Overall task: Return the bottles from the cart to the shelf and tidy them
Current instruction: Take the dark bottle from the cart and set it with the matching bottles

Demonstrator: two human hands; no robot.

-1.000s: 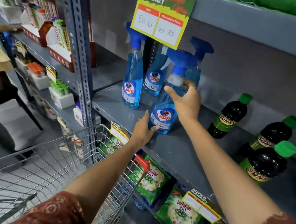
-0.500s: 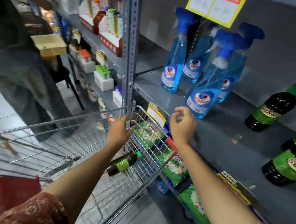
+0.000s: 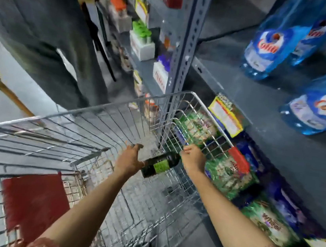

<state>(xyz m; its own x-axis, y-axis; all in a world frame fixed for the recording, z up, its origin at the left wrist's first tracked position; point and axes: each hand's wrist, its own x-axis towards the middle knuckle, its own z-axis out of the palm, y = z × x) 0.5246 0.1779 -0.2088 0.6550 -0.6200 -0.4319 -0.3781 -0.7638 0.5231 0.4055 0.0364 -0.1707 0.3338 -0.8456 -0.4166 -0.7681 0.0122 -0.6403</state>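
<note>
Inside the wire cart [image 3: 95,127], a dark bottle with a green label [image 3: 159,165] lies on its side, long axis running hand to hand. The left hand [image 3: 130,160] curls round its base; the right hand [image 3: 192,160] closes over its neck (grip blurred). Beyond the cart, blue Colin spray bottles [image 3: 265,45] stand on the shelf [image 3: 263,107].

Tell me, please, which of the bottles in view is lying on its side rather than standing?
The dark bottle with the green label, lying in the cart between the left hand and right hand. The blue spray bottles stand upright on the shelf.
</note>
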